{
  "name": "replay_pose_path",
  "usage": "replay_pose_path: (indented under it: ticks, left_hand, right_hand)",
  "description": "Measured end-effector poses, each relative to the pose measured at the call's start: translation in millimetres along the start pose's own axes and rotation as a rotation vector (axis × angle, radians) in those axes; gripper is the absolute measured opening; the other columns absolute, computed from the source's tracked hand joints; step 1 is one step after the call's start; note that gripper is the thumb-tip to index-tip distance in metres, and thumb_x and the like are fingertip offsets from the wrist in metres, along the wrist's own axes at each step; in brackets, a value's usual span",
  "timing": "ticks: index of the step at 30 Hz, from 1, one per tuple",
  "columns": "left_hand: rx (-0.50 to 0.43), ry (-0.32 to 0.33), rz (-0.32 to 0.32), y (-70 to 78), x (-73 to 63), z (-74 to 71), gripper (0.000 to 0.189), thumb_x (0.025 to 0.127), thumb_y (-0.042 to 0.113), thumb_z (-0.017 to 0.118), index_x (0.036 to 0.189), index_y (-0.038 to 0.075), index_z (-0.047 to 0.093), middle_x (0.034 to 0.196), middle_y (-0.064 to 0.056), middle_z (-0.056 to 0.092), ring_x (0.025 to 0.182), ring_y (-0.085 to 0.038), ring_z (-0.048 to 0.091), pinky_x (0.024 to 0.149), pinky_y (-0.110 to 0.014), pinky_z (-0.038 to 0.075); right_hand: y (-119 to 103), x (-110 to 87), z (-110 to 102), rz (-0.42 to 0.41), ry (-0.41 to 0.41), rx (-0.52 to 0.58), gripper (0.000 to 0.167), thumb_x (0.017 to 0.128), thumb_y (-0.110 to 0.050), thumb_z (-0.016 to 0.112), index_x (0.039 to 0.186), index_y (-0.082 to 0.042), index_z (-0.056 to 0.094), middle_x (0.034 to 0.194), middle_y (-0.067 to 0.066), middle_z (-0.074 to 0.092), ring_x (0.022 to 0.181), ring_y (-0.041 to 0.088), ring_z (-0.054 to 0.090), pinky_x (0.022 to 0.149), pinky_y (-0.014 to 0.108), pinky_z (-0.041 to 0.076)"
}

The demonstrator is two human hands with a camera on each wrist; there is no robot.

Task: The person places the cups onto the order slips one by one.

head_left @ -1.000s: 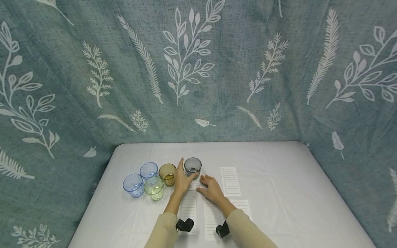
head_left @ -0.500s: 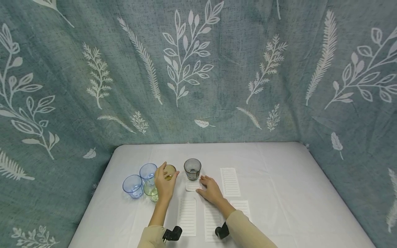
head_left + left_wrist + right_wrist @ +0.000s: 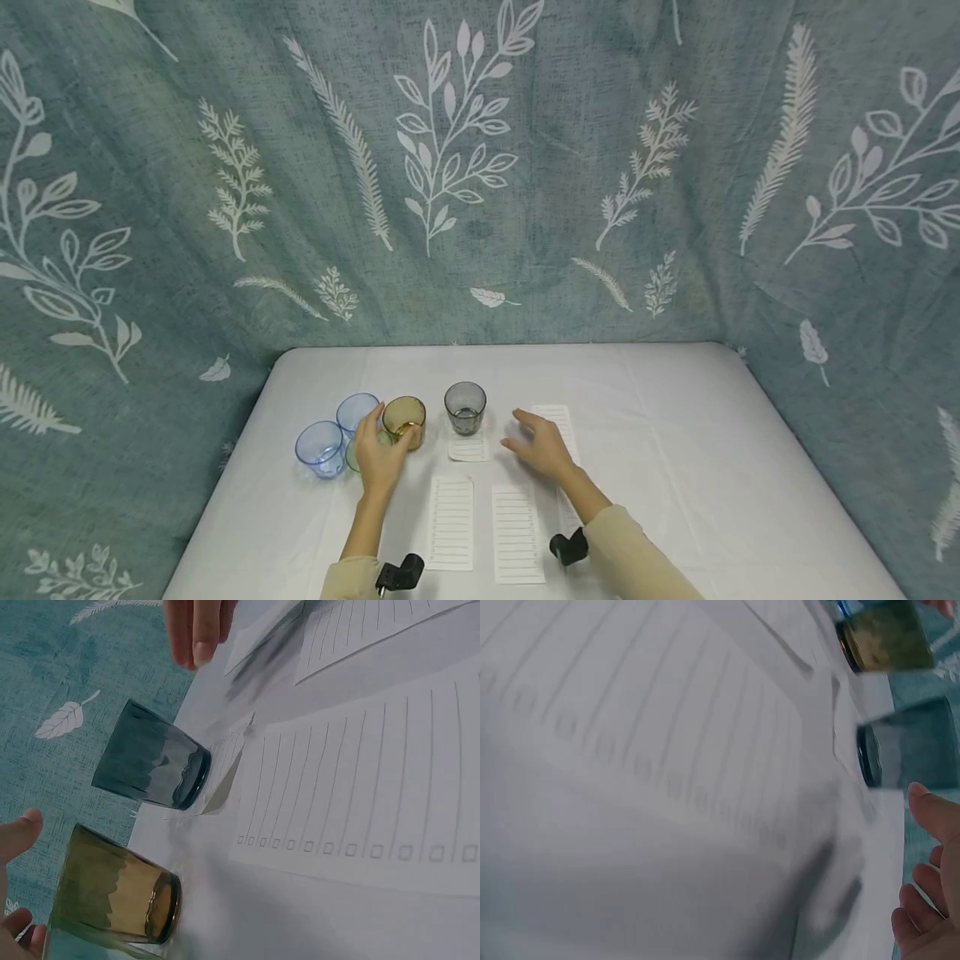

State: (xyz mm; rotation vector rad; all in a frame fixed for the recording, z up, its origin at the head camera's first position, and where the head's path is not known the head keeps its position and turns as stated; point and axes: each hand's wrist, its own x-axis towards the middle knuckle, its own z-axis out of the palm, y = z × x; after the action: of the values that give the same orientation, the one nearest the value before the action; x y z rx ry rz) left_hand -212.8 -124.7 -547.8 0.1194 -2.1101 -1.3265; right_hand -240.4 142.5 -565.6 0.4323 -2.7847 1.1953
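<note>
My left hand is beside the amber glass, thumb and fingers spread near its rim. The left wrist view shows the thumb apart from that amber glass. To its right a grey glass stands upright on the far part of a small lined sheet. Right of the grey glass, my right hand hovers with loosely bent fingers and nothing in them, over another lined sheet. Behind my left hand, the green glass is mostly hidden.
Two blue glasses stand at the left, close to the green and amber ones. Nearer me lie more lined checklist sheets, one partly under my right forearm. A white cloth covers the table; a patterned curtain hangs behind it.
My left hand has left the grey glass and moved left to the amber one. My right hand has lifted from the small sheet and shifted right. The grey glass has stayed put.
</note>
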Motion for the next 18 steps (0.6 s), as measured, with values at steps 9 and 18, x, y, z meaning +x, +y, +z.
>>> replay_pose_path:
  ticks: [9, 18]
  left_hand:
    - [0.044, -0.106, -0.045, 3.5, 9.8, -1.0, 0.068, 0.064, 0.011, 0.086, 0.122, -0.008, 0.055, 0.122, -0.028, 0.053, 0.118, -0.045, 0.045, 0.101, -0.059, 0.035]
    - [0.123, -0.295, -0.069, 2.3, 22.4, 4.9, 0.082, 0.065, 0.017, 0.087, 0.132, -0.008, 0.046, 0.129, -0.031, 0.048, 0.123, -0.047, 0.038, 0.102, -0.061, 0.033]
  right_hand:
    - [42.9, -14.0, -41.4, 0.071, 0.021, -0.054, 0.064, 0.081, -0.024, 0.074, 0.129, 0.010, 0.049, 0.135, 0.026, 0.047, 0.126, 0.042, 0.043, 0.106, 0.051, 0.035]
    - [67.1, -23.1, -49.5, 0.172, -0.021, -0.102, 0.074, 0.079, -0.028, 0.076, 0.134, 0.010, 0.043, 0.141, 0.026, 0.040, 0.131, 0.041, 0.037, 0.110, 0.050, 0.029]
